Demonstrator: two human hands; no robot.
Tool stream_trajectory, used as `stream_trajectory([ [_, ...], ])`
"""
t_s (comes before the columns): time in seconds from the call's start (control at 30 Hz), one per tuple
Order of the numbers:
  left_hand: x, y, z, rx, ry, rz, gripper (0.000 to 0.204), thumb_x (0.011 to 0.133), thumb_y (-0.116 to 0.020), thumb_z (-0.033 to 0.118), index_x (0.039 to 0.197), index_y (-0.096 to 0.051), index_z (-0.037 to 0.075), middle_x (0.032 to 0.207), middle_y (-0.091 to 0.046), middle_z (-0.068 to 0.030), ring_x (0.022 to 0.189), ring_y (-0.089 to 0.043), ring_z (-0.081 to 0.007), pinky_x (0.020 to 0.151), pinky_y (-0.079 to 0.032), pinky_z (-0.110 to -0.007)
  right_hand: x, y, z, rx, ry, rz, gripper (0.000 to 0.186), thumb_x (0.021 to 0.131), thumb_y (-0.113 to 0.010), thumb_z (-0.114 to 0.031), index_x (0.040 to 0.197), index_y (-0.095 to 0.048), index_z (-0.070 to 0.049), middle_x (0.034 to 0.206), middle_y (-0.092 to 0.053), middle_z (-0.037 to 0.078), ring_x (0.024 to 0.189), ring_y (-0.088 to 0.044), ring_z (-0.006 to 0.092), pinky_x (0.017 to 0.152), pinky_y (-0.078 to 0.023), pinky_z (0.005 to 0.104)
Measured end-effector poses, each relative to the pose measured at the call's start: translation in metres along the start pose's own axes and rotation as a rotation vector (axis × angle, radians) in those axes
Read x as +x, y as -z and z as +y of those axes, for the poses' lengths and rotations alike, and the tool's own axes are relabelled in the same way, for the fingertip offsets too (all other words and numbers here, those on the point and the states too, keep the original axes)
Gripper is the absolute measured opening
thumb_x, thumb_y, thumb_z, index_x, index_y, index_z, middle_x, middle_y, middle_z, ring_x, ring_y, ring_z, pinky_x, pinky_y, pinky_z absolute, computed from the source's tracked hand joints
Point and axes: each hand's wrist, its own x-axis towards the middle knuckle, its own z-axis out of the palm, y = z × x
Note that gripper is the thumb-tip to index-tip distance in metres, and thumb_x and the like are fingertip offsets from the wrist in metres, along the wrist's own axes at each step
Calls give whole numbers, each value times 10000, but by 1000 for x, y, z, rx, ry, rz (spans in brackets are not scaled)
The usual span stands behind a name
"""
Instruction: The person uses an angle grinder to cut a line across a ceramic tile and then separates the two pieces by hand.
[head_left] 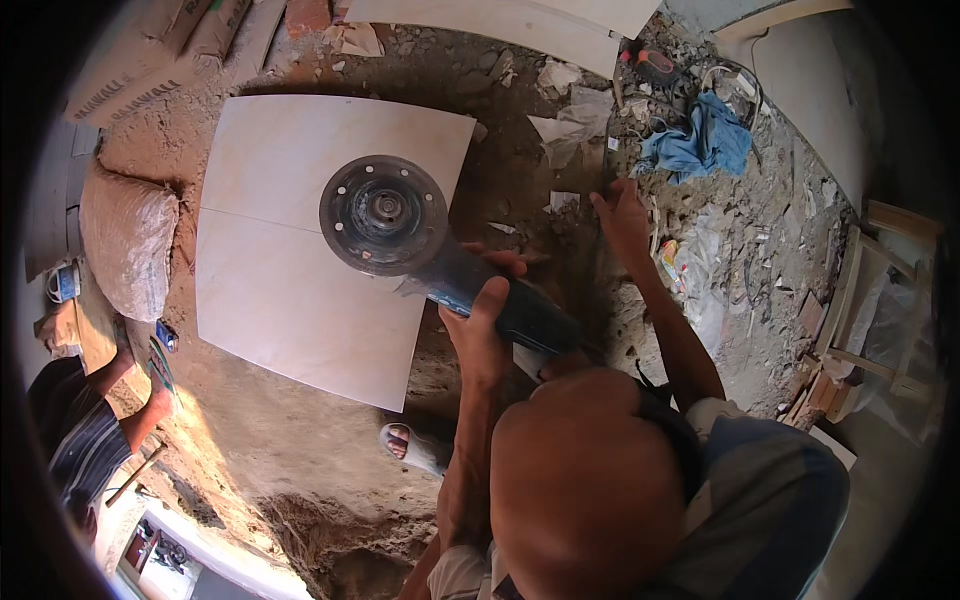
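Note:
My left hand point(475, 325) is wrapped round the dark body of an angle grinder point(530, 315), thumb on top. The grinder's round disc point(350, 240), pierced with holes, faces up over a large cream tile sheet point(260, 160) with a line across it. My right hand point(620, 210) is raised to the right of the grinder, beside a dark cord, fingers apart and slightly bent. A large rounded patch of bare skin point(585, 490) fills the lower middle below the tool; I cannot tell which body part. A sandalled foot point(405, 445) shows by the tile.
Printed sacks point(160, 70) and a woven sack point(125, 245) lie left, near another person's limbs point(70, 420). Another pale panel point(500, 20) lies at the top. A blue cloth point(705, 140), rubble point(750, 280) and wooden frames point(865, 340) line the right.

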Motion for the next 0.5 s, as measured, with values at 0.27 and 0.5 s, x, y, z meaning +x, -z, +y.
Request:
stream_trajectory([
  [0.27, 24, 8, -5, -16, 79, -166, 613, 864, -878, 231, 1364, -603, 6, 1179, -786, -154, 1109, -751, -244, 1014, -580, -413, -36, 6, 10, -100, 38, -131, 279, 1037, -724, -257, 1110, -621, -8, 974, -705, 161, 879, -702, 361, 808, -562, 462],
  [0.5, 55, 8, -1, -72, 231, -156, 691, 804, -926, 308, 1337, -583, 30, 1127, -800, -156, 1072, -775, -268, 961, -604, -428, -109, 23, -14, 399, -414, -290, 374, 1147, -551, -416, 1136, -649, -55, 824, -618, 29, 682, -583, 132, 633, -482, 327],
])
